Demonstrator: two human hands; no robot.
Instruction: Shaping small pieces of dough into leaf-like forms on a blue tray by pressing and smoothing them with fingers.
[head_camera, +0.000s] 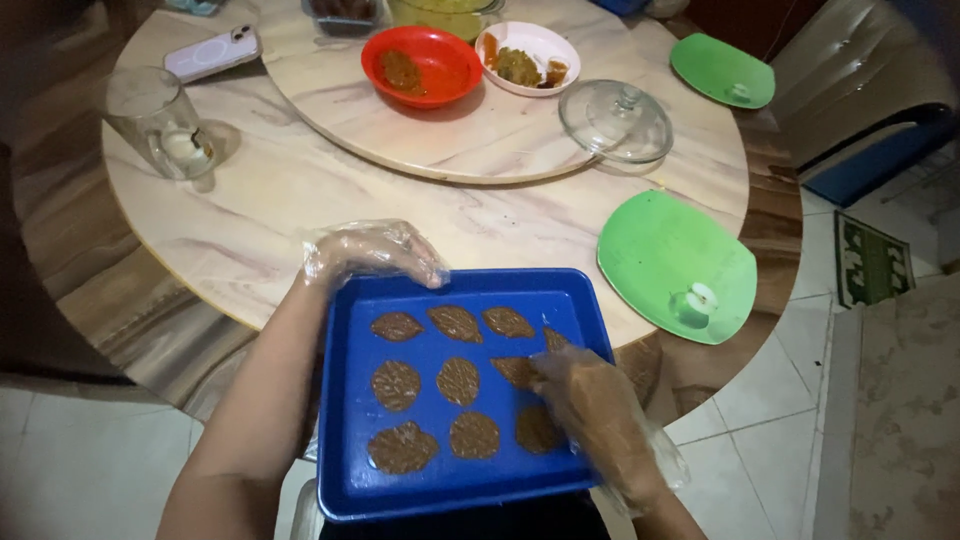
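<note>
brown patties (458, 381) are laid in a blue tray (352, 440) at the table's (270, 200) edge. the tray's far corner is gripped by the gloved left hand (372, 252). one patty is pressed by the flat, open right hand (597, 415).

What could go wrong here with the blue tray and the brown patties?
The blue tray sits mostly past the table edge, steadied only by the left hand, so it may tip. The right hand presses among close-set brown patties and might smear neighbours. Its loose plastic glove may stick and pull a patty out of shape.
</note>
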